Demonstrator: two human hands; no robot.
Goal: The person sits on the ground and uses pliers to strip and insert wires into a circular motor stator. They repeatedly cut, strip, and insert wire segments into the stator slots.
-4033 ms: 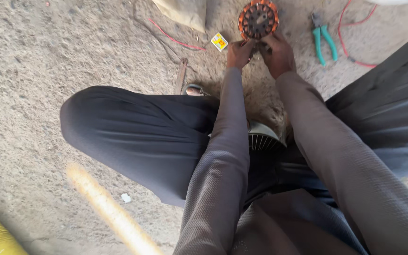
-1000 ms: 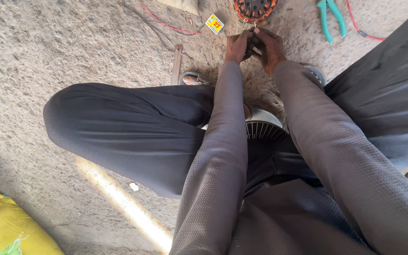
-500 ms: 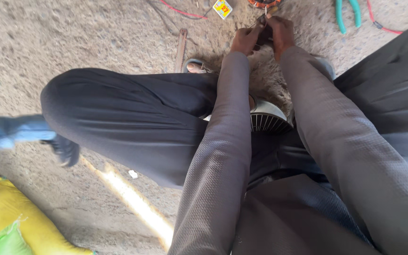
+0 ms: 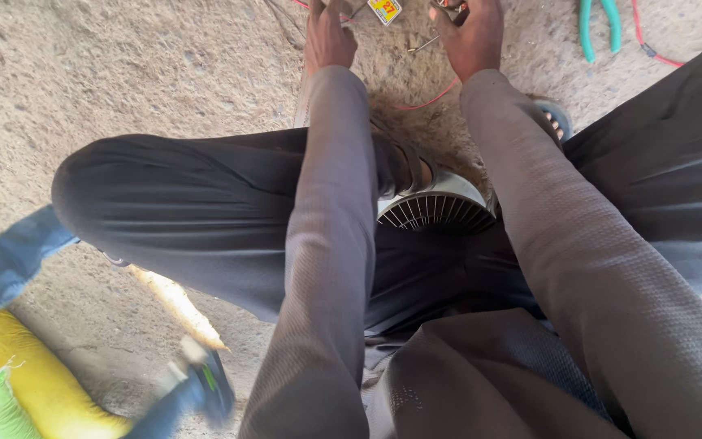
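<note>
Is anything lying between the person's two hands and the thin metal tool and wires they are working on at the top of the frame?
Nothing visible. The right hand is already at the thin metal tool and red wire; the left hand rests on the bare ground. The frame edge cuts off the fingertips.

Both arms stretched fwd, left hand [image 4: 328, 36] & right hand [image 4: 471, 34] apart, fingers curled.
</note>
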